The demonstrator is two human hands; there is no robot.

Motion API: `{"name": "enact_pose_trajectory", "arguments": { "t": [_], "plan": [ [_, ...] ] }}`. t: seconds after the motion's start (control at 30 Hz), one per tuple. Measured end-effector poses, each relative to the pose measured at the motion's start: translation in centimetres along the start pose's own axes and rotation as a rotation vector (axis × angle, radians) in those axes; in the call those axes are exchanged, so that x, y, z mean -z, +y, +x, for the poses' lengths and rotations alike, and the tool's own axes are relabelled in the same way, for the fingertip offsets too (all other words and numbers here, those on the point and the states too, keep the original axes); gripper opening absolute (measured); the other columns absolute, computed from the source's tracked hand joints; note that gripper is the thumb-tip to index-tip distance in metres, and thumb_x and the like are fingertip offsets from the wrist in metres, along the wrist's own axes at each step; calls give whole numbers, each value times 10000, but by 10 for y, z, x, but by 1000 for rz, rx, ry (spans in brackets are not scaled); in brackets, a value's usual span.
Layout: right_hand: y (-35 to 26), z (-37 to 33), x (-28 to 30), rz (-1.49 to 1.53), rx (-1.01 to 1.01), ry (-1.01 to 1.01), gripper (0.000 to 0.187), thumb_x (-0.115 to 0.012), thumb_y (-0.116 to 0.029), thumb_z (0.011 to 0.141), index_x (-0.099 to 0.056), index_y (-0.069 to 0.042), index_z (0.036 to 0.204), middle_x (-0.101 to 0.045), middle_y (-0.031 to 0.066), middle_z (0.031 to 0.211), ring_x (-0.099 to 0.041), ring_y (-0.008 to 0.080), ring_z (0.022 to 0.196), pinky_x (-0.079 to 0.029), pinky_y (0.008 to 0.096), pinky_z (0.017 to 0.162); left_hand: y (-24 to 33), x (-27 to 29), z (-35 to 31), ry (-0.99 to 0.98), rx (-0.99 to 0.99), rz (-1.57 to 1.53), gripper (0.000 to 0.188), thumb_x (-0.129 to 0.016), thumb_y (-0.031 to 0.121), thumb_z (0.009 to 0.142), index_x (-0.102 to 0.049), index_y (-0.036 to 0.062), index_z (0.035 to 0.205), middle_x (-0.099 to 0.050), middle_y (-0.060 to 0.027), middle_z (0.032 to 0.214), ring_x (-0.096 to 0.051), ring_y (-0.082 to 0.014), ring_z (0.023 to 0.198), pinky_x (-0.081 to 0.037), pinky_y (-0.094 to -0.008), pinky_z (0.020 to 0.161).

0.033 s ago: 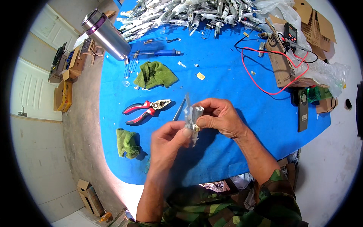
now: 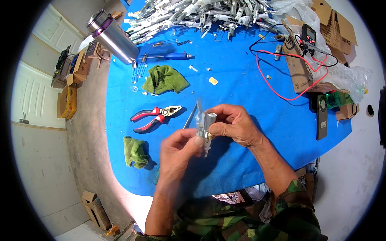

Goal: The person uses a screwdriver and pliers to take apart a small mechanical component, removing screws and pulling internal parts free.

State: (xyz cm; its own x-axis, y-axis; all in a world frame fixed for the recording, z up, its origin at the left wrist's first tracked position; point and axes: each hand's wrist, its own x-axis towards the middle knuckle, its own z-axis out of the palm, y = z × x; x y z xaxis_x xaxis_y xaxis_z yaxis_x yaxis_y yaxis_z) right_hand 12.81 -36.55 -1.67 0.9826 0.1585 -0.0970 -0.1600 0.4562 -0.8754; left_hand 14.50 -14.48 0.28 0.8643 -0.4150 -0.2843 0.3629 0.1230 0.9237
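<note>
Spotted basically zero change versus the frame just before: same clear-and-silver piece (image 2: 208, 120), same two-sided pinch, everything around the red-handled pliers (image 2: 161, 117) left in place. Took that as a steady hold, with work on the piece looking mid-way.

Counted left to right, off the pliers. Got one steel flask (image 2: 116, 40), left of and well beyond them, then one small green cloth (image 2: 136, 152) just nearer. Had one pair of pliers, then one larger green cloth (image 2: 164, 79) just beyond, plus one blue screwdriver (image 2: 177, 56) farther out. Saw the left hand (image 2: 179, 148), right and nearer, pinching the piece low down. Noticed one pointed grey tool (image 2: 190, 117) to the right; couldn't tell if held or just lying there. Gave up counting the heap of similar pieces (image 2: 197, 16), far beyond. Found one piece out front, right of the pliers, gripped up top between thumb and fingers of the right hand (image 2: 237, 127). Finished far right with one handheld meter (image 2: 309, 35), one red lead (image 2: 274, 92) and one dark slim device (image 2: 322, 122).
</note>
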Motion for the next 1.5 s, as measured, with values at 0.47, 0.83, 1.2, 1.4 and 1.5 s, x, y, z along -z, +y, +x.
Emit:
{"name": "enact_pose_trajectory", "arguments": {
  "t": [0.47,0.83,1.2,1.4,1.5],
  "plan": [
    [3,2,10,205,-1,-32,422,-692,-174,1055,-638,-6,1438,-721,133,1239,-738,239,1115,-620,393,930,1,3,-15,67,45,-105,263,-757,248,1043,-724,16,1162,-731,-93,952,-675,-143,748,-547,-302,650],
    [4,4,11,239,46,-46,426,-667,-155,1045,-625,9,1436,-699,116,1240,-738,274,1130,-626,436,941,10,18,-47,100,-58,-113,210,-756,207,1033,-720,33,1144,-722,-124,983,-657,-146,741,-533,-296,639],
    [12,17,12,230,38,-65,519,-669,-178,1026,-566,12,1498,-693,165,1287,-719,303,1210,-612,460,1002,10,50,-50,221,-87,16,278,-666,188,1094,-686,-11,1286,-695,-117,943,-603,-129,731,-515,-277,636],
    [28,32,8,155,171,-42,416,-732,-122,918,-700,-12,1317,-716,88,1093,-749,206,963,-682,408,763,30,63,-28,299,-156,261,369,-638,301,1120,-661,24,1363,-682,-46,1017,-564,-51,771,-442,-198,642],
    [27,32,5,137,205,-23,409,-800,-106,870,-730,11,1256,-744,106,1054,-755,195,894,-683,405,754,47,38,-19,231,-240,367,382,-634,308,1120,-674,14,1360,-693,-41,1009,-562,-48,758,-434,-198,634]
  ]
}}
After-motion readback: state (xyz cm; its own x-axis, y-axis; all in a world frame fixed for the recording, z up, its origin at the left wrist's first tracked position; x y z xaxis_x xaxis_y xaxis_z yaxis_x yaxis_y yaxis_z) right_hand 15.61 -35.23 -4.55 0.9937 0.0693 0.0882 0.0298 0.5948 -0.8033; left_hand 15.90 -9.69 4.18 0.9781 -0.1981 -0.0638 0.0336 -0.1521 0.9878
